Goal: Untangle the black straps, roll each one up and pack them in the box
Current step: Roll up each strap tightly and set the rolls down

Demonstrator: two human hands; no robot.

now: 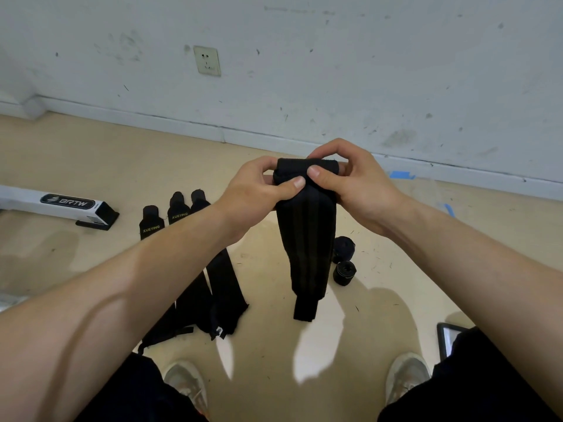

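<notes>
Below, the floor [91, 153] carries a white box [61, 205] far left and flat straps [221, 287] beside it. One strap [307, 239] hangs mid-air, its rolled top pinched in the grip of left hand [259, 190] and right hand [356, 184]. Two rolled straps [344, 272] lie near.

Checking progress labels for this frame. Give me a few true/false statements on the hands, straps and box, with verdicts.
1. The left hand and right hand both grip the top end of one long black fabric strap. True.
2. That strap is fully rolled up. False: most of it hangs down unrolled.
3. Two rolled black straps lie on the beige floor. True.
4. They sit inside the long white cardboard box. False: the box lies far to the left, apart from them.
5. Several unrolled black straps lie flat on the floor. True.
</notes>
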